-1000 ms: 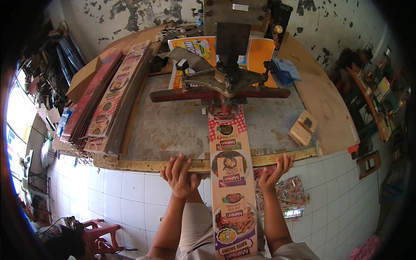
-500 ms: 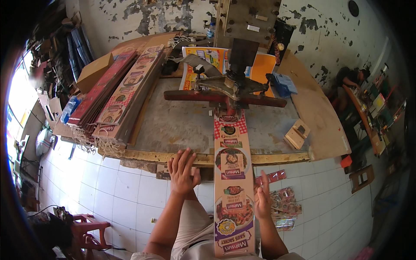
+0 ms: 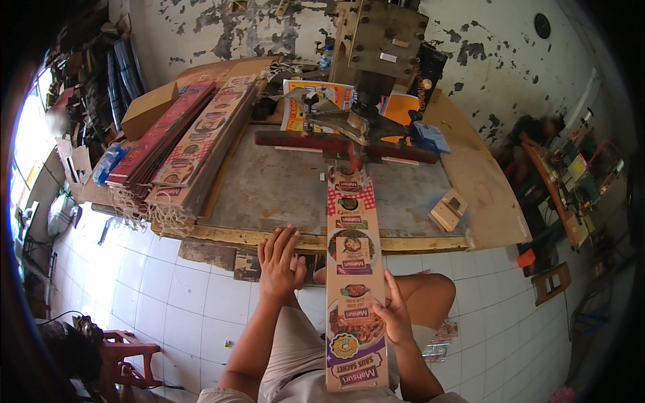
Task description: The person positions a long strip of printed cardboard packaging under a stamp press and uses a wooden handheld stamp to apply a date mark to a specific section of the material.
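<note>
While the thumb of the right hand [image 3: 395, 316] lies over the edge of the long printed strip [image 3: 353, 279], its other fingers run along the side or pass out of sight beneath, so the grip looks like a light pinch. The left hand [image 3: 277, 269] holds nothing; its fingers, slightly spread, reach the front edge of the desk, though I cannot tell how firmly they rest there.

The strip runs from above the lap onto the desk, its far end meeting the red crossbar [image 3: 277, 139] of a dark metal press [image 3: 359, 124]. To handle it well, I would keep the overhanging end level and straight, steer by the edge without bending the card, and keep fingers well away from the crossbar.

A worn grey plate covers much of the desk [image 3: 269, 191] — at its right lies a wooden block [image 3: 449, 209], at its left a stack of printed strips [image 3: 201, 144] and a stack of red strips [image 3: 154, 144], with a cardboard box [image 3: 149, 111] beyond. Around it are a white tiled floor [image 3: 191, 302], a red stool [image 3: 129, 352] and a peeling wall [image 3: 403, 20] — with another person [image 3: 534, 131] bent over a side table at the right
</note>
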A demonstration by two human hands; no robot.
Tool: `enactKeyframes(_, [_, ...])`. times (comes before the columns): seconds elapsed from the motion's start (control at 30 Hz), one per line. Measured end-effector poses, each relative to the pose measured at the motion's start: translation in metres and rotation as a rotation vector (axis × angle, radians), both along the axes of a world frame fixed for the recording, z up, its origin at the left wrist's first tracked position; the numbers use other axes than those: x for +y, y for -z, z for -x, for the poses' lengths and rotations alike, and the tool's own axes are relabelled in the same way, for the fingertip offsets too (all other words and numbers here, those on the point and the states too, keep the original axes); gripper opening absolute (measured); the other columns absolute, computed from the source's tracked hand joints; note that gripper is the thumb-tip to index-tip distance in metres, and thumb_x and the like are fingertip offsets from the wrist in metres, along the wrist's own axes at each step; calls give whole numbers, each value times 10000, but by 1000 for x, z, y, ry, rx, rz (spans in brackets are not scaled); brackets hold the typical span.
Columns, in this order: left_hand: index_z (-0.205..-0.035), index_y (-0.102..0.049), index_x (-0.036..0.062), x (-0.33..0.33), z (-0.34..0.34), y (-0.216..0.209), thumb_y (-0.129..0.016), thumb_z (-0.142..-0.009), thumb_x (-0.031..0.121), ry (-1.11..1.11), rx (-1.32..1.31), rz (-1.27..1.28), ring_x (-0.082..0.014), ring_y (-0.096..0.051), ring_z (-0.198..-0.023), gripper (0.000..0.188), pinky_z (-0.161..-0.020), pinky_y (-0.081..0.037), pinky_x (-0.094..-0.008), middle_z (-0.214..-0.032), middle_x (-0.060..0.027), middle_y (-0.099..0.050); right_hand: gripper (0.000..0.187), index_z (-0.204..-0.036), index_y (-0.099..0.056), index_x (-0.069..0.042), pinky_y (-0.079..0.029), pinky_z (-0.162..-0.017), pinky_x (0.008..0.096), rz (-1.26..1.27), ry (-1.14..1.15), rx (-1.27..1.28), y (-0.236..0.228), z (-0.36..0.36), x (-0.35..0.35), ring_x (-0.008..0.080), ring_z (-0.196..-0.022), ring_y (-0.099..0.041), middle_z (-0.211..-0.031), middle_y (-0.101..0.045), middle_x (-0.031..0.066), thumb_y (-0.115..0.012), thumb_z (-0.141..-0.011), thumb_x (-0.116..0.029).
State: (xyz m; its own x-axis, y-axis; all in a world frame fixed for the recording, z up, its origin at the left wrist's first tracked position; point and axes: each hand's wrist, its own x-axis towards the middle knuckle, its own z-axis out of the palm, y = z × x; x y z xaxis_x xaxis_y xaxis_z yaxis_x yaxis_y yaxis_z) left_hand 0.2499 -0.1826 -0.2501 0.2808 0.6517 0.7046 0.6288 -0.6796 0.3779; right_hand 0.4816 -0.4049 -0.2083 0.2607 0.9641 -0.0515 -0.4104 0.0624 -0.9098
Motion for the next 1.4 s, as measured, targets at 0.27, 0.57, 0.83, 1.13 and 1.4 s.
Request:
enactKeyframes(0.27, [-1377, -735, 90, 16, -13, -64, -743, -966, 223, 172, -71, 110, -341, -644, -1333, 432, -1152, -421, -481, -1421, -86, -728, 850, -1810, -188, -29, -575, -1030, 339, -24, 17, -87, -10, -23, 37, 152, -1204, -715, -1429, -720, 159, -680, -1118, -66])
enactKeyframes(0.57, [-1470, -712, 98, 58, -32, -92, -793, -977, 323, 420, 111, 140, -366, -576, -1490, 548, -1235, -429, -536, -1569, -128, -667, 821, -1806, -207, -2, -596, -980, 317, -38, -49, -169, -4, -50, 97, 146, -1141, -741, -1394, -739, 188, -677, -1139, -87])
enactKeyframes(0.83, [-1395, -788, 111, 51, -28, -95, -855, -909, 358, 492, 207, 167, -351, -595, -1499, 549, -1233, -453, -544, -1601, -35, -695, 793, -1806, -214, 4, -581, -973, 296, -11, -30, -207, -10, -45, 99, 113, -1121, -718, -1352, -752, 144, -653, -1150, -63])
enactKeyframes(1.13, [-1369, -802, 113, 51, -30, -95, -890, -859, 332, 481, 205, 198, -356, -621, -1474, 562, -1221, -461, -555, -1551, -24, -734, 776, -1801, -236, 11, -559, -996, 279, 98, 11, -577, -21, -47, 96, 105, -1148, -719, -1306, -783, 151, -651, -1149, -50])
enactKeyframes(1.4, [-1394, -796, 129, 52, -31, -92, -882, -866, 360, 475, 242, 200, -354, -612, -1487, 582, -1243, -440, -560, -1573, -13, -720, 772, -1810, -217, -5, -541, -1009, 276, -22, 0, -211, -10, -42, 97, 93, -1127, -722, -1276, -806, 146, -627, -1157, -29])
